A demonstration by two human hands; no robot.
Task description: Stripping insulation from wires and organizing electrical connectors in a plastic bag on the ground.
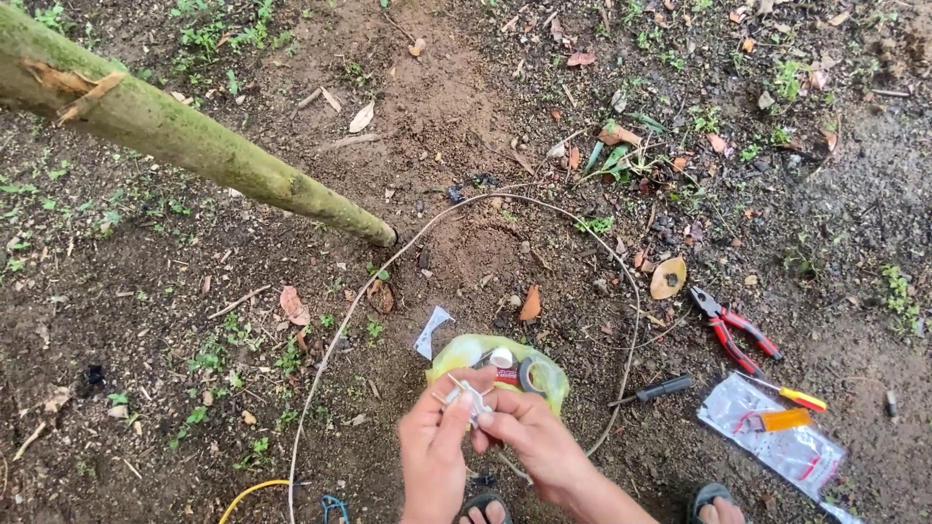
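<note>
Both my hands meet low in the middle of the view over bare soil. My left hand point(432, 442) and my right hand point(529, 432) pinch the same small white clip-like part point(469, 398) with thin metal pins sticking out of it. Just beyond my fingers lies a yellow-green plastic bag point(466, 349) holding a roll of dark tape point(532, 374) and a small red and white item. A thin white cable point(621, 281) loops across the ground from the tree trunk round towards my hands.
A mossy green trunk point(194, 141) slants in from the upper left. Red-handled pliers point(733, 330), a black screwdriver point(660, 390), a yellow-handled screwdriver point(796, 395) and a clear packet point(782, 437) lie at the right. A yellow cable point(248, 493) and my sandalled toes point(714, 507) show at the bottom.
</note>
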